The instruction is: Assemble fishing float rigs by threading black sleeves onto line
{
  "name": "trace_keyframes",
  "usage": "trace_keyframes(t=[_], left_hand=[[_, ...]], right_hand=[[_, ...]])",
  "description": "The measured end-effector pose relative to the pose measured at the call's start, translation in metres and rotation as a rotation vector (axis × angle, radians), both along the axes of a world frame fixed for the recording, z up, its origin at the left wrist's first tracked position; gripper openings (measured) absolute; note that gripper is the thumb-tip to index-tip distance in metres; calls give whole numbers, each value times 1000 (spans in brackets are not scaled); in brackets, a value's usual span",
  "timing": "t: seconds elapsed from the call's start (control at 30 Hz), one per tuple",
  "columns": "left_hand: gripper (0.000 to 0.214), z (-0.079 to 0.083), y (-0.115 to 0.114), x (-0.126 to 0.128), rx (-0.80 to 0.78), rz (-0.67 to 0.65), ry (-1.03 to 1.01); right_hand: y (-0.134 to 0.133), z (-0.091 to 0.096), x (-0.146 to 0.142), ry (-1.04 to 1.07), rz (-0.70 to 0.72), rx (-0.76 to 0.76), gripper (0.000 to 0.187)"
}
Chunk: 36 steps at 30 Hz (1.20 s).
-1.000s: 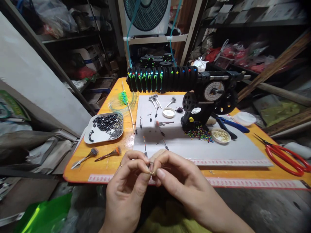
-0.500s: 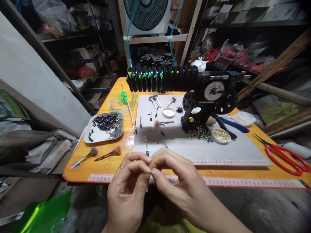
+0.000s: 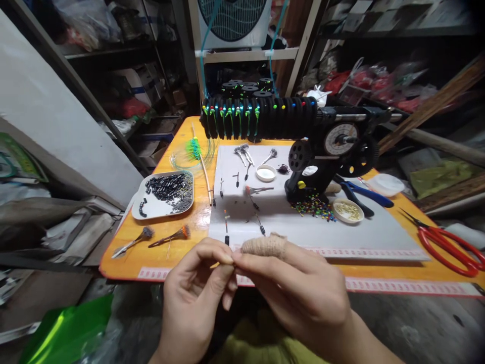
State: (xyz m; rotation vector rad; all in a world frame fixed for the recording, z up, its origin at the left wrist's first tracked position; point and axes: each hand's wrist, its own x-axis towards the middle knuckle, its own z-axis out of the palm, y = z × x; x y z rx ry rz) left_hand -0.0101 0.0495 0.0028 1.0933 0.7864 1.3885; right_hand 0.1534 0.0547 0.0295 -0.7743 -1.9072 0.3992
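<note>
My left hand [image 3: 197, 298] and my right hand [image 3: 303, 288] meet fingertip to fingertip just over the table's front edge. Both are closed in a pinch; whatever lies between the fingertips is too small or hidden to name. Beige tape [image 3: 265, 246] wraps a finger of my right hand. Just beyond the fingertips lie a small black cylinder [image 3: 227, 240] with a thin stem and orange bead above it, and a similar black piece [image 3: 261, 230]. Brush-like bundles with grey [image 3: 146, 233] and orange [image 3: 184, 231] tips lie left of my hands.
A white tray [image 3: 138, 211] holds black tubes and grey bits. A black machine [image 3: 303, 187] carries a row of spools [image 3: 257, 121]. Loose coloured beads [image 3: 314, 207], a dish [image 3: 348, 211], pliers [image 3: 366, 194] and red scissors [image 3: 443, 247] lie rightward. A measuring tape [image 3: 401, 286] runs along the front edge.
My right hand has turned so its back faces up, bringing the taped finger into view. The fingertips stay together. The view has shifted slightly.
</note>
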Motion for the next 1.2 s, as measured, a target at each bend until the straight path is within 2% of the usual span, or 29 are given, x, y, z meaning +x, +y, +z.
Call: trace_keyframes(t=[0.1,0.23,0.33,0.4,0.5,0.57,0.63,0.7,0.73,0.8,0.87,0.93,1.03,1.2], left_hand=[[12,3,2,-3,-11,-49,39],[10,8,6,-4,-29,-72,31],[13,5,7,-4,22,-2,76],[18,-3,6,-4,141,160,211],[32,-20,4,-11,421,409,532],[43,-28,5,-17,654,444,732],[51,-33,7,-23,870,397,866],[61,-34,9,-25,958,383,917],[65,-33,9,-24,927,397,906],[67,-31,8,-21,744,433,814],[59,-28,6,-16,528,429,695],[43,-25,4,-12,412,396,642],[27,-20,3,-9,421,360,679],[22,-16,6,-8,459,291,746]], right_hand=[[2,0,1,-3,2,-32,24],[2,2,2,47,28,-189,20],[1,1,2,53,-11,-253,17],[0,-1,0,63,-46,-303,14],[0,-6,-4,109,-92,-401,12],[0,-9,-7,142,-108,-460,11],[1,-12,-9,158,-113,-509,10],[2,-15,-9,160,-115,-545,10],[2,-16,-9,160,-115,-559,10],[3,-17,-9,167,-111,-580,10],[4,-19,-7,185,-107,-591,10],[4,-19,-6,198,-106,-601,10],[5,-19,-6,203,-104,-614,10],[5,-20,-8,179,-83,-575,10]])
